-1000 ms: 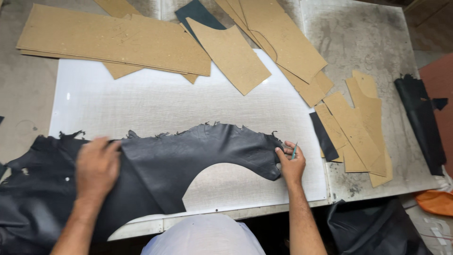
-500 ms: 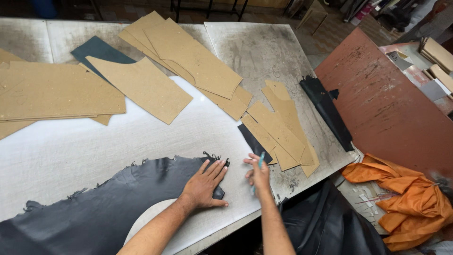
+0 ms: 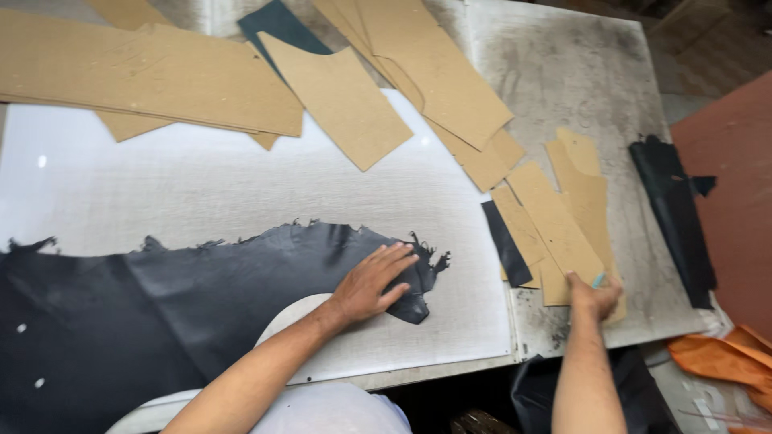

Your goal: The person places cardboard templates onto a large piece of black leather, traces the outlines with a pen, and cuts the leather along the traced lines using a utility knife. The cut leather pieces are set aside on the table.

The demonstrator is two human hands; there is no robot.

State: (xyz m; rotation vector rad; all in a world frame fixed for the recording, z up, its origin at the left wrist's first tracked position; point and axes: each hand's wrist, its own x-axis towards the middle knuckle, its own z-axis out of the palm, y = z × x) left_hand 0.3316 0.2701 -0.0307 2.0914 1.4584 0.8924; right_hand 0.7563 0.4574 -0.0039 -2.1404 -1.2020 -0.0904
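Black leather hide (image 3: 201, 297) | left hand (image 3: 371, 281) flat, fingers spread | right hand (image 3: 593, 296) grip closed on cardboard pattern (image 3: 555, 221)

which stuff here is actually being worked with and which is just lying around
In use:
- black leather hide, pressed flat by the left hand
- small cardboard patterns, under the right hand, which also holds a small blue-tipped tool

Lying about:
- large cardboard patterns
- black leather strip
- orange cloth
- dark teal piece
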